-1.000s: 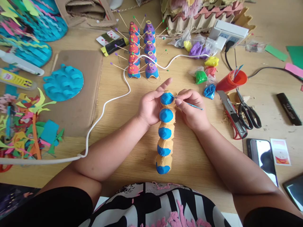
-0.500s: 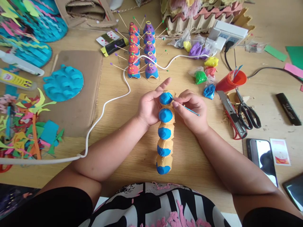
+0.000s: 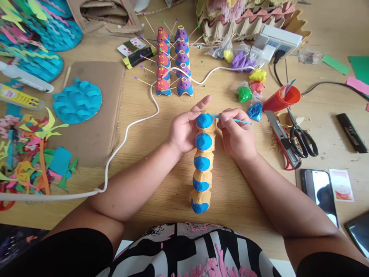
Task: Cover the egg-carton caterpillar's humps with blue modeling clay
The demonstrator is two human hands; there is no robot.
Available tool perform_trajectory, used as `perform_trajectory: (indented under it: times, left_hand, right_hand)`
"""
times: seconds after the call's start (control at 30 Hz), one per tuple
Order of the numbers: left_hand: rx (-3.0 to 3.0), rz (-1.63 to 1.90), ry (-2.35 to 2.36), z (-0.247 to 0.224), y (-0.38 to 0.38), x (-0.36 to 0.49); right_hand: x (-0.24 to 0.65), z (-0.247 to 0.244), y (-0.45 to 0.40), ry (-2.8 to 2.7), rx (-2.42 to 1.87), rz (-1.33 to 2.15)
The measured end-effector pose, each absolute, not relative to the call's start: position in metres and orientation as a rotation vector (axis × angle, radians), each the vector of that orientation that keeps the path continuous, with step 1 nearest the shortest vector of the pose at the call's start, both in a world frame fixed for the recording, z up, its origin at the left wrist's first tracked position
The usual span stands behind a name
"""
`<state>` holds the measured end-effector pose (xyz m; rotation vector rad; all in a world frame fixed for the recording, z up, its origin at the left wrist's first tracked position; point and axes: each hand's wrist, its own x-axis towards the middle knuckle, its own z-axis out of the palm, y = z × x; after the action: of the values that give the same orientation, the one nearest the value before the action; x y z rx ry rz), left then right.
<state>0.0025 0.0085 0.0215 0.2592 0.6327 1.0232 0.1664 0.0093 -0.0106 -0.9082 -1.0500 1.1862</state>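
Note:
My left hand (image 3: 184,129) grips the far end of an egg-carton strip (image 3: 206,175) from its left side, thumb stretched forward. The strip is a tan row of several bumps, each with a patch of blue clay (image 3: 203,141) on it. My right hand (image 3: 238,132) pinches a thin blue modelling tool (image 3: 241,121) between thumb and fingers. The tool's flat tip lies at the right edge of the farthest blue patch; whether it touches I cannot tell. Beyond my hands stand two finished-looking egg-carton caterpillars, one red (image 3: 163,85) and one purple (image 3: 184,86).
A white cable (image 3: 126,138) snakes across the table past the caterpillars. At right are bags of coloured clay (image 3: 244,93), an orange cup (image 3: 284,99), a cutter (image 3: 284,144), scissors (image 3: 302,140) and a phone (image 3: 319,192). Paper scraps (image 3: 43,154) and cardboard (image 3: 95,150) lie left.
My right hand has drawn slightly right with the tool, which now lies flatter and has its tip at the blue patch's edge. The strip has shifted slightly right.

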Motion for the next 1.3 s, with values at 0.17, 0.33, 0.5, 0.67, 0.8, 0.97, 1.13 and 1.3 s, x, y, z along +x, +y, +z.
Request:
perform_trajectory:
  times: [0.17, 0.33, 0.5, 0.67, 0.8, 0.97, 1.13, 1.3]
  left_hand:
    - [0.268, 1.036, 0.622, 0.020, 0.010, 0.002]
    - [0.273, 1.026, 0.615, 0.019, 0.011, 0.000]
    - [0.247, 1.028, 0.596, 0.019, 0.011, 0.000]
    - [0.252, 1.029, 0.611, 0.018, 0.011, 0.000]
    - [0.266, 1.033, 0.600, 0.018, 0.011, 0.000]
    - [0.254, 1.033, 0.620, 0.019, 0.011, 0.000]
    - [0.255, 1.036, 0.623, 0.019, 0.010, 0.000]
    - [0.252, 1.019, 0.641, 0.017, 0.012, -0.001]
  right_hand:
    - [0.165, -0.006, 0.001, -1.255, -0.888, 0.926]
    - [0.168, 0.002, -0.006, -1.532, -0.910, 0.673]
    - [0.172, 0.003, -0.007, -1.712, -0.803, 0.496]
    - [0.171, 0.002, -0.006, -1.739, -0.746, 0.376]
    - [0.171, -0.001, -0.005, -1.743, -0.766, 0.404]
    - [0.173, -0.001, -0.007, -1.731, -0.835, 0.507]
    - [0.169, 0.000, -0.009, -1.609, -0.902, 0.606]
    - [0.164, -0.002, -0.008, -1.335, -0.941, 0.647]
